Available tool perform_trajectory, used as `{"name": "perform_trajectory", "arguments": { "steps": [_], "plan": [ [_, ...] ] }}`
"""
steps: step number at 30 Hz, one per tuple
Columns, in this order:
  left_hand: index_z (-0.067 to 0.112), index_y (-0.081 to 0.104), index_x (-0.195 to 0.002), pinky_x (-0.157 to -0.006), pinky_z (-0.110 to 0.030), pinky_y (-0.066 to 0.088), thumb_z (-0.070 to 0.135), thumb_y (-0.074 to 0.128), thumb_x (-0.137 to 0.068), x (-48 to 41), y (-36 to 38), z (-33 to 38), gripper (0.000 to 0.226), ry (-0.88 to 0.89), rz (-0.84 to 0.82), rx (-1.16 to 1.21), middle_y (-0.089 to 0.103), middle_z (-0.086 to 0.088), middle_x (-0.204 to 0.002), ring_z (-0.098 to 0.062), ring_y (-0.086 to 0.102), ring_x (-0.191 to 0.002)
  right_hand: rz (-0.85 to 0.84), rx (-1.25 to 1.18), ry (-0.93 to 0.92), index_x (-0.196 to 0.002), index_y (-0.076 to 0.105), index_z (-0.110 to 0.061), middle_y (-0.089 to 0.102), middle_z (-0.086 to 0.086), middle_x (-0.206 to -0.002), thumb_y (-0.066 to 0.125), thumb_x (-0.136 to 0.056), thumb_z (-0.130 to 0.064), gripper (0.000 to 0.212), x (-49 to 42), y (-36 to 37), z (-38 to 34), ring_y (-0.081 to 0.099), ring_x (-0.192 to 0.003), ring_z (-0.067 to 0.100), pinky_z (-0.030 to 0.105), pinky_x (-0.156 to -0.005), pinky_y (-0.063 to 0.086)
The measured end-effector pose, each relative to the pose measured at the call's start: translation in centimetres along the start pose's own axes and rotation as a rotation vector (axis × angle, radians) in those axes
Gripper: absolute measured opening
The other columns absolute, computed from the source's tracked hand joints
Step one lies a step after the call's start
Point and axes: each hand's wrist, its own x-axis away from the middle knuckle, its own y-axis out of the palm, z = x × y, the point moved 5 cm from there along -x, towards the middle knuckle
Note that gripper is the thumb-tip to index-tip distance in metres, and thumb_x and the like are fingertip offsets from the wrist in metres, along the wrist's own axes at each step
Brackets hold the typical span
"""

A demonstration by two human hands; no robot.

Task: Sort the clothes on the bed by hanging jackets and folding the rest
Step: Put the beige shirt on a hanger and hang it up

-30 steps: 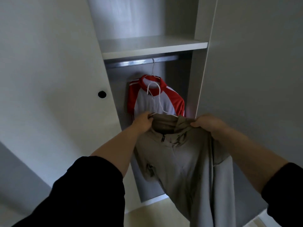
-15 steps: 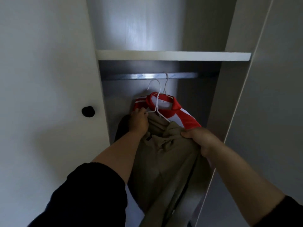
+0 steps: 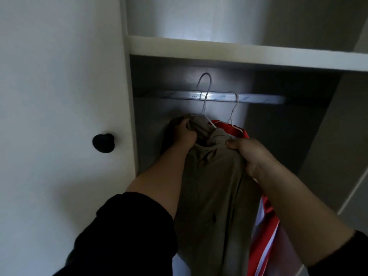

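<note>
A khaki jacket on a white hanger is held up inside the wardrobe. My left hand grips its left shoulder and my right hand pinches its right shoulder near the collar. The hanger's hook is raised level with the metal rail, a little above it; whether it rests on the rail I cannot tell. A red and white jacket hangs from a second hanger on the rail, just right of and behind the khaki one.
A white shelf runs across just above the rail. The wardrobe door with a black round knob stands at the left. Another white panel closes the right side.
Both hands have lifted the khaki jacket higher and deeper into the wardrobe, so the hanger hook has risen from below the rail to rail height, left of the red jacket.
</note>
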Motion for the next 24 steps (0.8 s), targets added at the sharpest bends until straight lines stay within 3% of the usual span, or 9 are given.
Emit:
{"name": "perform_trajectory", "arguments": {
  "steps": [3, 6, 9, 12, 14, 16, 19, 21, 24],
  "plan": [
    [0.007, 0.063, -0.120, -0.101, -0.032, 0.040, 0.004, 0.046, -0.092, 0.0, 0.6, 0.0, 0.033, -0.026, -0.035, 0.099, 0.059, -0.017, -0.127, -0.031, 0.053, -0.117, -0.033, 0.040, -0.063, -0.123, 0.060, -0.012, 0.063, 0.011, -0.117, 0.059, -0.090, -0.007, 0.033, -1.0, 1.3, -0.9, 0.062, -0.099, 0.027, 0.035, -0.090, 0.050],
    [0.006, 0.065, -0.118, -0.100, -0.036, 0.044, 0.002, 0.047, -0.090, 0.0, 1.3, -1.3, 0.034, -0.097, -0.088, 0.129, 0.062, -0.018, -0.122, -0.033, 0.057, -0.112, -0.048, 0.001, -0.059, -0.103, 0.059, -0.012, 0.065, 0.010, -0.104, 0.057, -0.093, -0.008, 0.011, -0.9, 2.3, -0.1, 0.067, -0.075, 0.021, 0.022, -0.053, 0.052],
    [0.006, 0.067, -0.114, -0.099, -0.041, 0.046, 0.004, 0.048, -0.091, 0.1, 1.7, -2.7, 0.030, -0.183, -0.118, 0.120, 0.063, -0.018, -0.119, -0.034, 0.059, -0.109, -0.072, 0.041, -0.034, -0.100, 0.058, -0.010, 0.061, 0.020, -0.114, 0.053, -0.095, -0.002, 0.010, -1.2, 2.7, 1.3, 0.061, -0.105, 0.033, 0.027, -0.070, 0.053],
    [0.001, 0.065, -0.115, -0.095, -0.035, 0.045, 0.012, 0.043, -0.098, 0.8, 1.9, -3.3, 0.029, -0.255, -0.137, 0.110, 0.061, -0.020, -0.120, -0.033, 0.057, -0.110, -0.108, 0.180, -0.066, -0.087, 0.057, -0.018, 0.063, 0.016, -0.106, 0.051, -0.098, -0.014, 0.013, -1.8, 2.9, 1.6, 0.061, -0.102, 0.029, 0.028, -0.086, 0.052],
    [-0.002, 0.062, -0.120, -0.100, -0.037, 0.043, 0.011, 0.042, -0.099, 1.2, 2.0, -3.8, 0.031, -0.277, -0.148, 0.107, 0.058, -0.021, -0.125, -0.034, 0.055, -0.114, -0.083, 0.300, -0.070, -0.081, 0.055, -0.019, 0.061, 0.009, -0.089, 0.047, -0.100, -0.017, 0.020, -1.9, 2.9, 1.6, 0.058, -0.079, 0.017, 0.008, -0.063, 0.049],
    [-0.003, 0.058, -0.125, -0.105, -0.039, 0.039, 0.009, 0.044, -0.099, 1.7, 1.8, -4.5, 0.032, -0.298, -0.160, 0.094, 0.054, -0.021, -0.132, -0.035, 0.051, -0.120, -0.071, 0.423, -0.064, -0.086, 0.057, -0.014, 0.061, 0.010, -0.094, 0.042, -0.102, -0.019, 0.022, -2.4, 3.2, 1.5, 0.053, -0.072, 0.012, 0.004, -0.045, 0.038],
    [0.001, 0.057, -0.128, -0.106, -0.036, 0.038, 0.007, 0.046, -0.097, 2.4, 1.1, -5.0, 0.033, -0.343, -0.151, 0.088, 0.053, -0.017, -0.135, -0.033, 0.050, -0.122, -0.118, 0.516, -0.059, -0.120, 0.055, 0.006, 0.059, 0.023, -0.111, 0.037, -0.103, -0.009, 0.029, -2.9, 4.3, 1.9, 0.056, -0.091, 0.023, 0.000, -0.048, 0.036],
    [0.002, 0.057, -0.128, -0.104, -0.034, 0.040, 0.008, 0.046, -0.098, 2.6, 0.5, -5.3, 0.033, -0.395, -0.127, 0.097, 0.053, -0.016, -0.135, -0.033, 0.050, -0.121, -0.163, 0.616, -0.070, -0.129, 0.047, 0.011, 0.056, 0.029, -0.120, 0.038, -0.102, -0.007, 0.034, -2.6, 5.2, 1.8, 0.050, -0.083, 0.019, 0.002, -0.051, 0.037],
    [0.004, 0.057, -0.127, -0.097, -0.031, 0.041, 0.009, 0.046, -0.098, 3.2, -0.3, -5.2, 0.032, -0.444, -0.095, 0.095, 0.053, -0.016, -0.134, -0.032, 0.051, -0.119, -0.176, 0.686, -0.053, -0.129, 0.051, 0.006, 0.054, 0.024, -0.131, 0.043, -0.101, -0.015, 0.036, -2.5, 5.6, 1.8, 0.057, -0.104, 0.029, 0.018, -0.079, 0.047]
  ]
}}
